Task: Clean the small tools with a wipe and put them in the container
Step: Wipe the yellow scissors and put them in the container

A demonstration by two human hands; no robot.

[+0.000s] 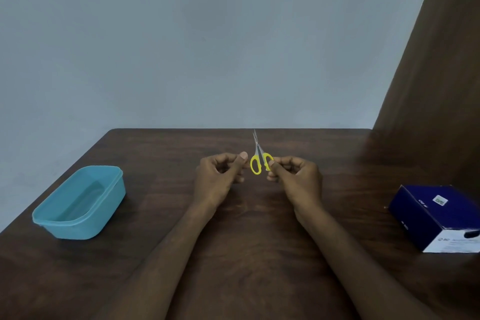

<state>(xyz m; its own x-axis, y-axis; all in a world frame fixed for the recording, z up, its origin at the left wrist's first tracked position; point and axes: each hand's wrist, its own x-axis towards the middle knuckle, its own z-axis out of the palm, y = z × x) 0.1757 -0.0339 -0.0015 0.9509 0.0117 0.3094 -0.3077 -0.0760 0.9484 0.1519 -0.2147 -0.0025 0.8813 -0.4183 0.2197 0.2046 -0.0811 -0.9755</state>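
**Scissors up, wipe not yet in hand**

Nearest me, my two forearms run out over the dark bench (246, 241). Blue container (80, 202) sits off to my left, nothing in it that I can see; dark blue box (436, 215) off to my right, likely the wipes. Now the hands: my right hand (296, 176) pinches the yellow-handled scissors (259, 161) by the right loop, thumb and fingers curled on it, blades closed and pointing up and away. My left hand (220, 174) sits just beside the other loop, fingers curled, thumb raised; whether it touches the handle I cannot tell. No wipe visible. To do this well, I reckon I keep the pinch on the handle, blades shut, fetch a wipe with the left, then stroke from pivot to tip, away from my fingers. Beyond, a plain wall.
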